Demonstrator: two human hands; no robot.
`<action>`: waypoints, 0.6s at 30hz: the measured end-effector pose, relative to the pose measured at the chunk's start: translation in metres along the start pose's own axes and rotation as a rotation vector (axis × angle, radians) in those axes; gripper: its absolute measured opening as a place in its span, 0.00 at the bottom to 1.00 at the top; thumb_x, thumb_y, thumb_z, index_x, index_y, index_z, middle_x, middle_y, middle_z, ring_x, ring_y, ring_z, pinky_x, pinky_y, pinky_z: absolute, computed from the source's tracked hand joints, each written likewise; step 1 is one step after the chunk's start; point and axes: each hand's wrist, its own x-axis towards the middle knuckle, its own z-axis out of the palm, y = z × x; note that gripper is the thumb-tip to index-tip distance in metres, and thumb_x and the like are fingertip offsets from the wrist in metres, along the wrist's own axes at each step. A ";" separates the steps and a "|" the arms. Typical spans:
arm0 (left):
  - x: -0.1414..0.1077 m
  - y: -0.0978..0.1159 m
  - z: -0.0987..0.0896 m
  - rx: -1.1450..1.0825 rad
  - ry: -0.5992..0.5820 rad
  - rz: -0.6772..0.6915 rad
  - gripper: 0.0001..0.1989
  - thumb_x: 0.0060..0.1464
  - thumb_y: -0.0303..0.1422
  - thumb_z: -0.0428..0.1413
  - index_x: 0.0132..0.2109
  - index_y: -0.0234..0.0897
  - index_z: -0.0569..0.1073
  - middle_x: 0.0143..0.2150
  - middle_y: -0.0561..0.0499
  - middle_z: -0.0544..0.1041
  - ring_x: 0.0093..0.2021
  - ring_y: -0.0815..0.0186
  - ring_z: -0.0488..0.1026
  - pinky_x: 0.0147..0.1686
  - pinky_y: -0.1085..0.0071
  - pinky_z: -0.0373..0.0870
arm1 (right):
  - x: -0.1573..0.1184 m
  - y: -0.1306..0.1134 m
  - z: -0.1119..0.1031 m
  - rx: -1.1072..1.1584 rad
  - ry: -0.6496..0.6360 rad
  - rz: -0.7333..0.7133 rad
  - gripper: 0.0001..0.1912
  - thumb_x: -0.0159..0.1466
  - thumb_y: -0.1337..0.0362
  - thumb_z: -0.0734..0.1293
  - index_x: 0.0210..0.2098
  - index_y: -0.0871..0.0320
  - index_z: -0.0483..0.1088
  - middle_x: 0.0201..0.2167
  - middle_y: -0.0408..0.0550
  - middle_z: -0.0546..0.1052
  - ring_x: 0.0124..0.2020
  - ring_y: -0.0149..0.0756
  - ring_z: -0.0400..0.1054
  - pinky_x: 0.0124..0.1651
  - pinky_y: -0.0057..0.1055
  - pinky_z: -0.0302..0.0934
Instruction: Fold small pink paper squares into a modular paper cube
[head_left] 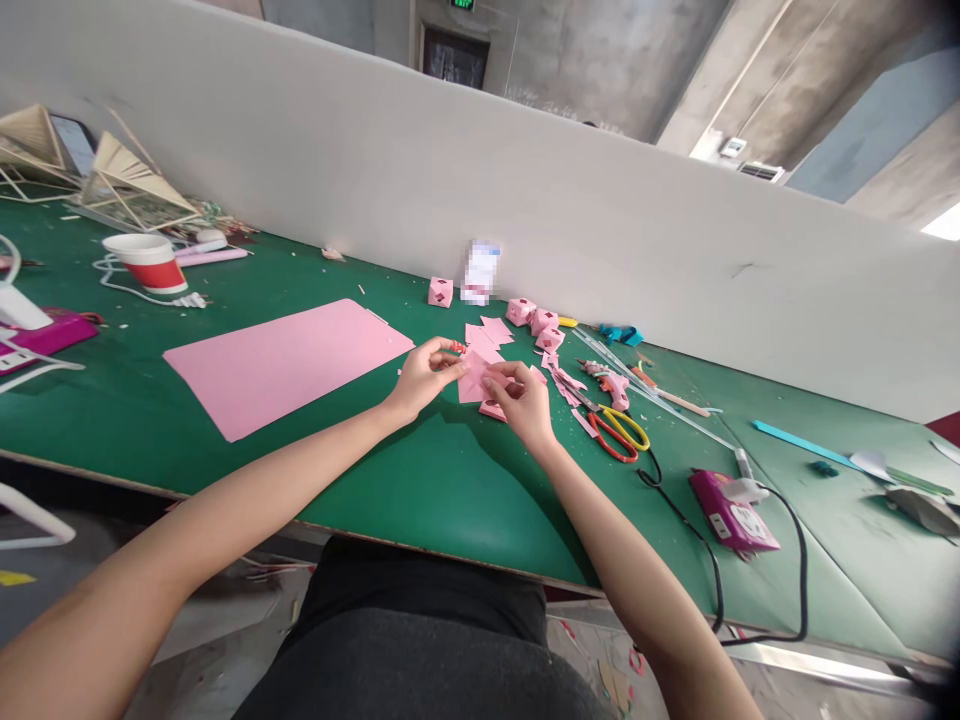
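Note:
Between my two hands is a small square of pink paper (472,384), raised a little above the green table. My left hand (424,378) pinches its left edge between thumb and fingers. On the other side my right hand (523,400) grips the right edge, fingers closed. Beneath the right hand a pink piece with a dark mark (492,410) is partly hidden. More pink paper squares (495,331) lie just beyond the hands. Small folded pink paper cubes (520,312) with dark red diamond shapes stand behind them, and a single cube (440,292) sits farther left.
A large pink sheet (289,370) lies to the left. Scissors (619,432), pink paper strips (564,378) and a pink glue gun (611,385) are on the right. A purple power strip (731,512) trails a black cable. A paper cup (148,263) stands far left; a white partition (420,170) backs the table.

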 end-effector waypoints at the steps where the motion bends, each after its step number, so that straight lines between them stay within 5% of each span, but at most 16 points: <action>1: 0.000 0.000 -0.001 -0.002 0.000 -0.002 0.15 0.48 0.37 0.66 0.42 0.37 0.74 0.32 0.51 0.78 0.25 0.71 0.68 0.21 0.75 0.61 | 0.000 -0.001 0.000 0.001 -0.001 0.005 0.19 0.60 0.49 0.71 0.43 0.54 0.72 0.44 0.46 0.78 0.29 0.32 0.73 0.33 0.34 0.76; 12: 0.001 -0.001 0.001 -0.026 -0.018 -0.021 0.15 0.48 0.37 0.66 0.40 0.38 0.72 0.34 0.52 0.77 0.17 0.75 0.65 0.16 0.74 0.60 | 0.000 -0.004 0.000 -0.022 0.001 0.021 0.18 0.58 0.51 0.73 0.42 0.54 0.71 0.43 0.46 0.77 0.26 0.30 0.70 0.28 0.32 0.75; 18: 0.002 -0.002 0.000 -0.038 -0.012 0.006 0.16 0.49 0.38 0.66 0.41 0.37 0.72 0.35 0.51 0.76 0.22 0.72 0.70 0.19 0.75 0.63 | -0.003 -0.008 0.002 -0.029 -0.057 0.036 0.21 0.55 0.55 0.74 0.46 0.52 0.69 0.49 0.47 0.76 0.28 0.30 0.70 0.29 0.31 0.74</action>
